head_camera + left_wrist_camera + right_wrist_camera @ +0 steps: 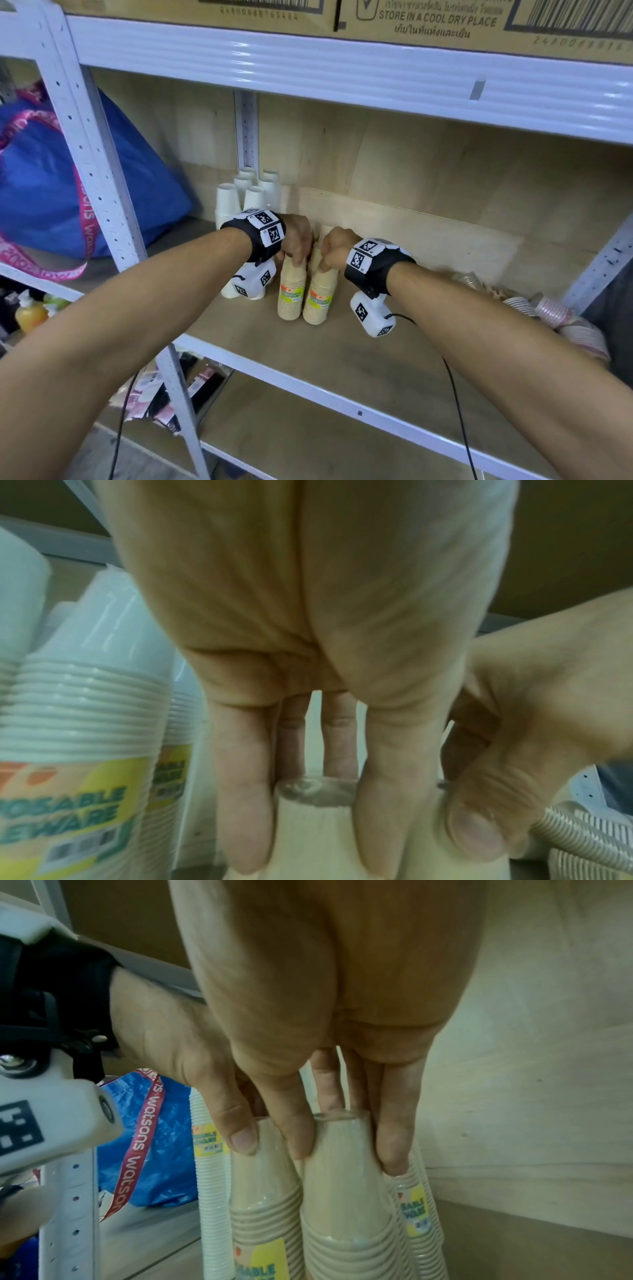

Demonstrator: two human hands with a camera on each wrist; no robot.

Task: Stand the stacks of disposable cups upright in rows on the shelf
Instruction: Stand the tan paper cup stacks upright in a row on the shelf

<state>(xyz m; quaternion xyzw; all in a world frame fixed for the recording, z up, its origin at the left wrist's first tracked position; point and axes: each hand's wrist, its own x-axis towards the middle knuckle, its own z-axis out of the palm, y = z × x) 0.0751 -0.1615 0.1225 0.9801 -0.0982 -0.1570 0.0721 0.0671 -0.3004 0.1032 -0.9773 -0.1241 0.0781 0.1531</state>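
Two beige cup stacks stand upright side by side on the plywood shelf (376, 342). The left hand (297, 236) closes its fingers (245, 791) round the top of the left beige stack (292, 291); the right hand (337, 248) pinches the top of the right beige stack (320, 294) between thumb and fingers (394, 1137). Further beige stacks stand just behind the fingers. To the left of the left hand, white cup stacks (251, 195) already stand in rows. To the right of the right hand, pink-striped stacks (551, 311) lie on their sides, apparently still to be stood up. By this view the task is partly done. Each stack is a tapered, ribbed column of nested rims under glossy film, with a yellow-green label.
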